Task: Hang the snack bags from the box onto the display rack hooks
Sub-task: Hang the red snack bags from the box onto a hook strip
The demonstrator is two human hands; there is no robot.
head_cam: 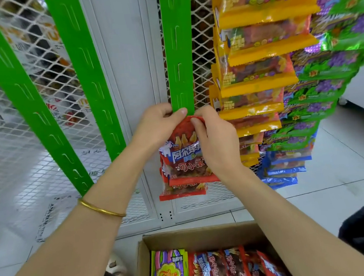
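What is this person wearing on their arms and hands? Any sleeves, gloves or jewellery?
No sleeves show; both arms are bare as far as the picture reaches. The left hand and the right hand wear no gloves. A thin gold metal bangle circles the left wrist; nothing is worn on the right wrist.

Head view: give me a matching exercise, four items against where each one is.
Things:
1. red snack bag
2. cardboard box
3. gold bangle
4. yellow-edged bags

Places:
a. worn on the left arm
b. at the bottom of the view, holding more packets
c. top pinched by the right hand, just under the end of the green strip that the left hand grips
d. hanging in a column to the right of both hands

Pairs: 1-c, 2-b, 3-a, 4-d
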